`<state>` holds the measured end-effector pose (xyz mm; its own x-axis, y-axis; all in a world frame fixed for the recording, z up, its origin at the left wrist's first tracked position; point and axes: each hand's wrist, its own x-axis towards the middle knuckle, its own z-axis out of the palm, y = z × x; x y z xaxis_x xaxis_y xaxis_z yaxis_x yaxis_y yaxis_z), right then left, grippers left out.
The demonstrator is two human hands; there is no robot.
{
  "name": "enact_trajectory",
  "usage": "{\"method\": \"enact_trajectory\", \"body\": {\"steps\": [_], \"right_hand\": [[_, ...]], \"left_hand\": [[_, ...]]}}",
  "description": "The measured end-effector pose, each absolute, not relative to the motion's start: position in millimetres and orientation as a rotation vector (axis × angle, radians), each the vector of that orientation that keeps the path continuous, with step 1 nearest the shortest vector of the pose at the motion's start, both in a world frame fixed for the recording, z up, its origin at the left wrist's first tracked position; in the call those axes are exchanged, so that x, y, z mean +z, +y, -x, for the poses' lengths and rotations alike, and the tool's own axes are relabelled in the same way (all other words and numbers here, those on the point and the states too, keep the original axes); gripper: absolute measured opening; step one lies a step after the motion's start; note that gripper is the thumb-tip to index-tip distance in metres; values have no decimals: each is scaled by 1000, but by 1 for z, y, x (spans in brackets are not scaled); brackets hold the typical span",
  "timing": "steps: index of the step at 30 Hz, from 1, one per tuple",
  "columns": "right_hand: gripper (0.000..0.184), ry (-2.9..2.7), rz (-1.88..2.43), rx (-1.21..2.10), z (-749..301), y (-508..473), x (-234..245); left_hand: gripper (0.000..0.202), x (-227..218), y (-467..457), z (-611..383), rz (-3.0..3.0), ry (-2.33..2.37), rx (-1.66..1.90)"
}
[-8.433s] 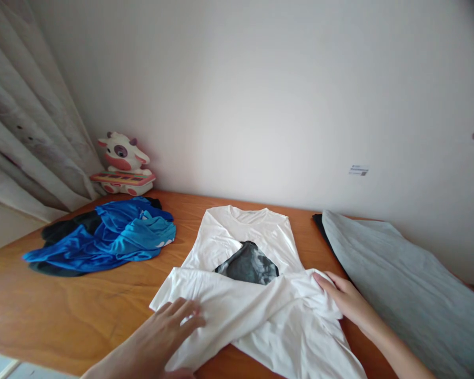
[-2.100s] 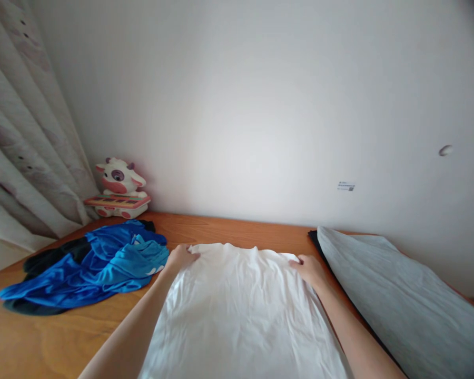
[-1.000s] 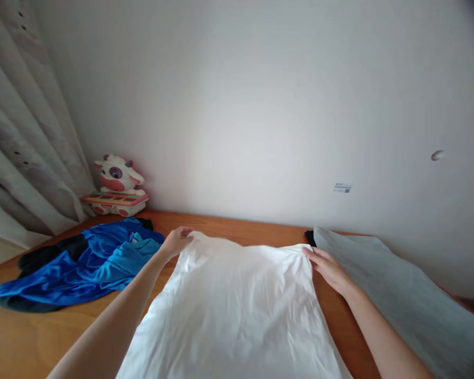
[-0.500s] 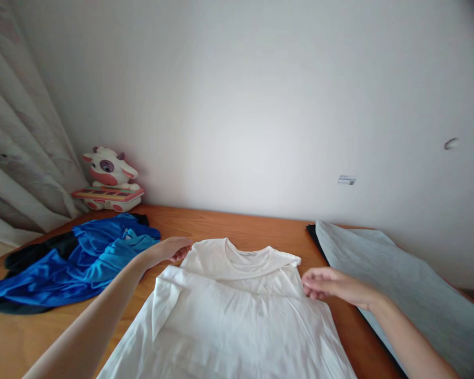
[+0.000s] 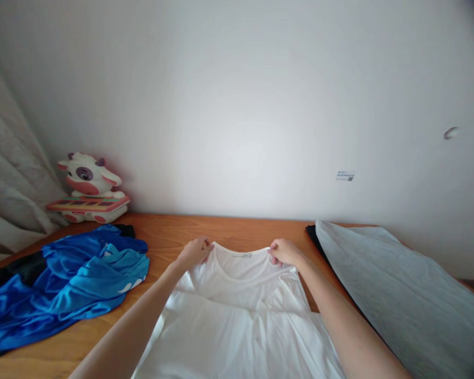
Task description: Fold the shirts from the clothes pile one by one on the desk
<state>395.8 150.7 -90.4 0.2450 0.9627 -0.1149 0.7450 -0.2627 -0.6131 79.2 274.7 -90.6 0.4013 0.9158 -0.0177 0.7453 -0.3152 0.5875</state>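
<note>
Grasped the white shirt [image 5: 237, 342] by its neckline in the lower middle of the frame, pinching the left side of the opening with the left hand [image 5: 193, 252] and the right side with the right hand [image 5: 286, 253]. Had the shirt laid out over the table [image 5: 169, 231] with its neck toward the wall [image 5: 237, 105], a crosswise edge of cloth below the neckline and wrinkles beneath that. Saw a heap of blue clothing [image 5: 90, 279] with black cloth [image 5: 11, 271] at the lower left, just in front of a cow toy [image 5: 89, 184] standing near the curtain [image 5: 8, 158]. Saw a grey garment [image 5: 387, 279] spread over a black one [image 5: 312, 231] at the lower right. Noted a printed label [image 5: 345, 176] on the wall, right of centre, and farther right a small rounded fitting [image 5: 451, 133], too blurred to identify.
</note>
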Motion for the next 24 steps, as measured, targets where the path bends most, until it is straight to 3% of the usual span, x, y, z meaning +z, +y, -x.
{"method": "enact_trajectory", "body": {"steps": [5, 11, 16, 21, 24], "right_hand": [[31, -1573, 1929, 511, -386, 158, -97], [40, -1907, 1747, 334, -379, 124, -101], [40, -1875, 1715, 183, -389, 95, -94], [32, -1903, 1718, 496, -386, 18, -60], [29, -1931, 1859, 816, -387, -41, -51]], "left_hand": [[34, -103, 281, -75, -2038, 1512, 580], [28, -110, 262, -69, -2236, 1262, 661], [33, -82, 245, -55, -2357, 1023, 639], [27, -44, 210, 15, -2355, 892, 186], [42, -42, 188, 68, -2288, 1062, 144]]}}
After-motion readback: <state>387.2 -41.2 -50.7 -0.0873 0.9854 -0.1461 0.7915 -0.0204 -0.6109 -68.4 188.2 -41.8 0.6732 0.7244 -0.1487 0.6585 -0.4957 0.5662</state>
